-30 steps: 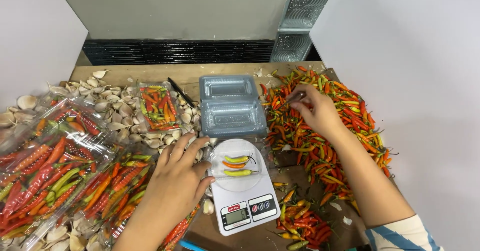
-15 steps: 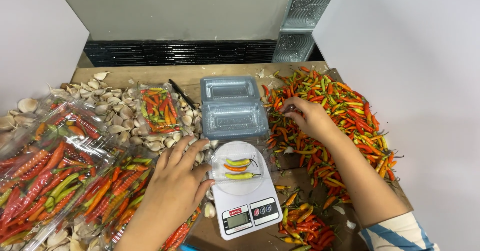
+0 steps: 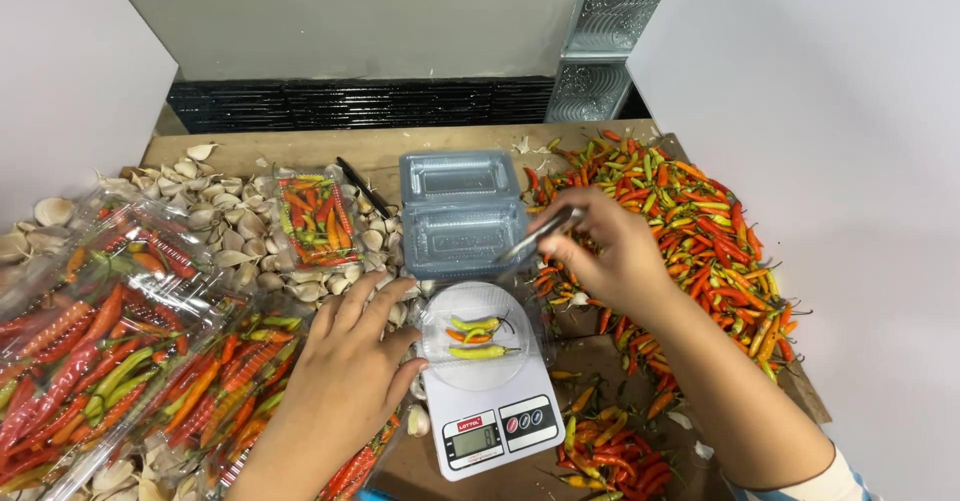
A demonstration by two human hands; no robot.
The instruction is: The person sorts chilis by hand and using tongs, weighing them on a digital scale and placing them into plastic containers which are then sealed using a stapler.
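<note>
My right hand [image 3: 615, 256] grips slim metal tongs [image 3: 540, 233], whose tips point left above the white kitchen scale [image 3: 490, 431]. I cannot tell whether the tongs carry a chili. A clear plastic tray [image 3: 437, 313] sits on the scale with a few yellow and orange chilies [image 3: 478, 337] inside. My left hand [image 3: 350, 366] lies flat, fingers spread, its fingertips against the tray's left edge. A big heap of red, orange and green chilies [image 3: 705, 226] lies to the right of my right hand.
Stacked empty clear containers [image 3: 460, 206] stand behind the scale. A filled chili pack [image 3: 315, 219] lies on garlic cloves [image 3: 225, 246]; several more packs [image 3: 100, 346] cover the left. A dark pen-like object [image 3: 365, 186] and a small chili pile [image 3: 610, 451] lie nearby.
My right hand has left the chili heap and moved left toward the scale with the tongs. My left hand has stayed by the tray.
</note>
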